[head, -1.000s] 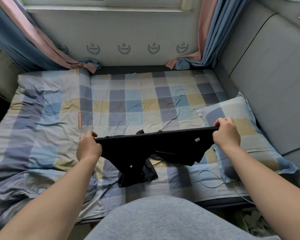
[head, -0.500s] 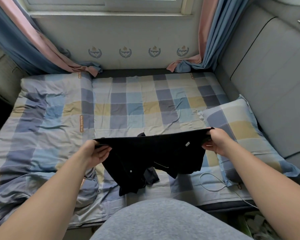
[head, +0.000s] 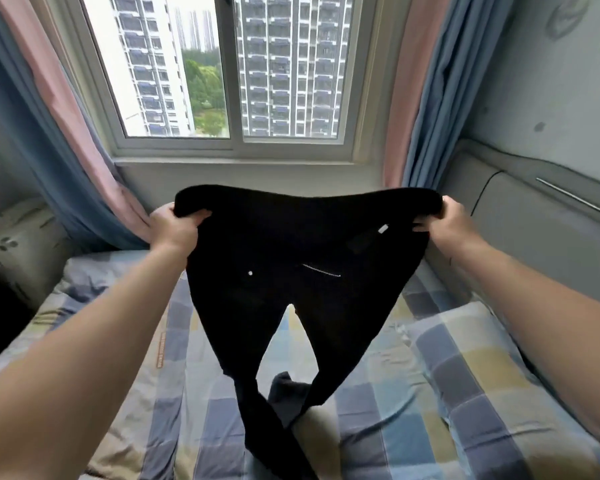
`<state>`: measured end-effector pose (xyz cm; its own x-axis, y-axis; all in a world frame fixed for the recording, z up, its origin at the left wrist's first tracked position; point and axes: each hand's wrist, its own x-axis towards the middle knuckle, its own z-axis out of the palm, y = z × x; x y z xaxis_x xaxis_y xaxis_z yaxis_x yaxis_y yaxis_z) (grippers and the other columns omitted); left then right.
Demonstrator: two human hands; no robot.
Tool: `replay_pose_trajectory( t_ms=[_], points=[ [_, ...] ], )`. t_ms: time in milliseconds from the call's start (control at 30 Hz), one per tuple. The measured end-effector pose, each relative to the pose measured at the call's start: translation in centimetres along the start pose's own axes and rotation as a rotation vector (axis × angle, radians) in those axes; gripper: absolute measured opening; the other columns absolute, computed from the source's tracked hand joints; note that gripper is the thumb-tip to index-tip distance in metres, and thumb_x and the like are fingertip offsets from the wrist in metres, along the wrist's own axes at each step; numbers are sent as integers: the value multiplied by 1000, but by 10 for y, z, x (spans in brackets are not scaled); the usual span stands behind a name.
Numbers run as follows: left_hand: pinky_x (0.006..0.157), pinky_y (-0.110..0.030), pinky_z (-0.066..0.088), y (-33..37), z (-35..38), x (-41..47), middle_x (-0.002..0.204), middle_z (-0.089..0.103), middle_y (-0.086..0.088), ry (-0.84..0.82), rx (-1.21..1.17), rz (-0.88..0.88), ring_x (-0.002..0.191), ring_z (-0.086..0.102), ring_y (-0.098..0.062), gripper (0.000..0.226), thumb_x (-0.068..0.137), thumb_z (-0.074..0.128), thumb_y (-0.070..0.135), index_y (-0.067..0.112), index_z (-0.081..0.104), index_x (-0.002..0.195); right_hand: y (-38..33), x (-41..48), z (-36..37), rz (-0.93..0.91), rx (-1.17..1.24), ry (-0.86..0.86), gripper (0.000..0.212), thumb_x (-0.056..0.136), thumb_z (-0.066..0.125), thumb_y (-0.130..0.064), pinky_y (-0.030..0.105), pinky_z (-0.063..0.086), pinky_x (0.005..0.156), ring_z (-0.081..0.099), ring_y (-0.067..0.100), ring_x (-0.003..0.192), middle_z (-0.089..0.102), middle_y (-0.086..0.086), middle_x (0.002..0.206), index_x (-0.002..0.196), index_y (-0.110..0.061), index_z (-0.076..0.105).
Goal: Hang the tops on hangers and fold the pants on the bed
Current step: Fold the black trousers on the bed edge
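With the left hand [head: 175, 225] and right hand [head: 454, 225] each closed on a waistband corner, the black pants [head: 291, 258] hang between them above the bed [head: 378, 403]; the person does best keeping both corners level so the legs drop untwisted.

Two bare forearms reach in from the lower corners, no sleeves, watch or bands on either. The left hand [head: 175, 226] and right hand [head: 456, 225] wear no gloves or rings. A small dark mark sits on the right forearm just behind the wrist.
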<state>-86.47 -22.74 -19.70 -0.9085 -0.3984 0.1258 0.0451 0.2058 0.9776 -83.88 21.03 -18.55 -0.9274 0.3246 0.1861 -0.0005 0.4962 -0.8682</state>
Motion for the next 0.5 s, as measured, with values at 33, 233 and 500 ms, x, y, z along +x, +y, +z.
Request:
replay_pose_trajectory(
  t_ms=[33, 233, 500],
  points=[
    [85, -42, 57, 23, -2, 6, 88, 68, -4, 45, 57, 77, 84, 65, -25, 16, 84, 79, 24, 15, 67, 86, -14, 13, -9, -41, -18, 28, 13, 79, 56, -20, 51, 58, 85, 72, 27, 86, 73, 0, 84, 88, -29, 56],
    [91, -48, 53, 137, -18, 44, 100, 70, -10, 231, 258, 205, 101, 64, -35, 46, 84, 65, 58, 14, 68, 98, -129, 42, -55, -279, -102, 200, 8, 93, 64, -29, 28, 42, 66, 62, 16, 79, 65, -11, 74, 95, -22, 60],
    [81, -43, 53, 231, -29, 58, 98, 67, -16, 209, 28, 220, 89, 64, -35, 38, 93, 59, 37, 2, 65, 107, -237, 63, -99, -265, 34, 245, 33, 85, 77, -32, 28, 46, 56, 63, 20, 65, 62, 6, 73, 76, -10, 55]
  ],
)
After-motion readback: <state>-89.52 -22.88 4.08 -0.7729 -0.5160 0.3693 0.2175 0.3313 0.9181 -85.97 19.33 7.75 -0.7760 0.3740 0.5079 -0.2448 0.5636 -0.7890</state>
